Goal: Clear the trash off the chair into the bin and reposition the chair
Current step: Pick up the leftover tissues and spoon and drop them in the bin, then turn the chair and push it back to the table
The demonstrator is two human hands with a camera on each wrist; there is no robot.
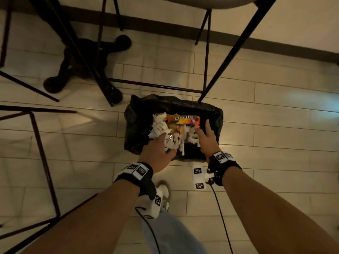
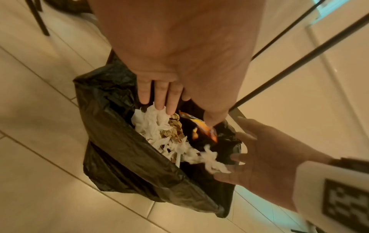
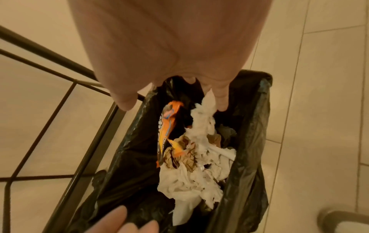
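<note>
A small bin lined with a black bag [image 1: 134,121] stands on the tiled floor and holds white crumpled tissues [image 1: 159,125] and an orange snack wrapper [image 1: 185,120]. Both hands hover over its mouth. My left hand [image 1: 165,142] has straight fingers [image 2: 159,100] just touching the tissues [image 2: 151,126]. My right hand [image 1: 203,129] has its fingers spread, pointing down above a strand of tissue [image 3: 201,110] beside the wrapper [image 3: 167,126]. Neither hand grips anything. The chair with a grey seat [image 1: 211,2] and black legs [image 1: 238,46] stands right behind the bin.
One chair leg meets the floor at the bin's far rim. More black chair frames [image 1: 42,143] stand to the left, with a black star-shaped wheeled base [image 1: 82,61] beyond them. A dark skirting strip [image 1: 275,46] runs along the wall. My shoe [image 1: 165,195] is behind the bin.
</note>
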